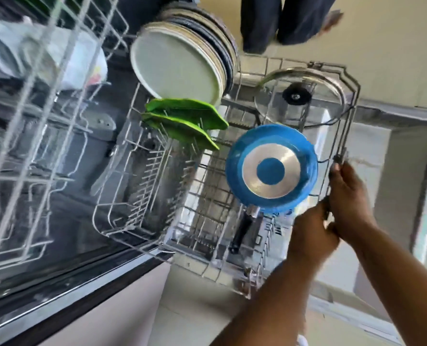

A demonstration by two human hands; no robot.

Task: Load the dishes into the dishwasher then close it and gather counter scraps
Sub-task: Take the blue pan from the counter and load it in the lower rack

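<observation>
Lower rack holds our plates, blue pan, glass lid; both hands, left and right, grip its front rail.

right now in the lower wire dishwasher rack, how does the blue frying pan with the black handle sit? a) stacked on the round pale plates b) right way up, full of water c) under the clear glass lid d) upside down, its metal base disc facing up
d: the blue frying pan shows its silver base disc with a blue centre, away from the round pale plates and the clear glass lid.
</observation>
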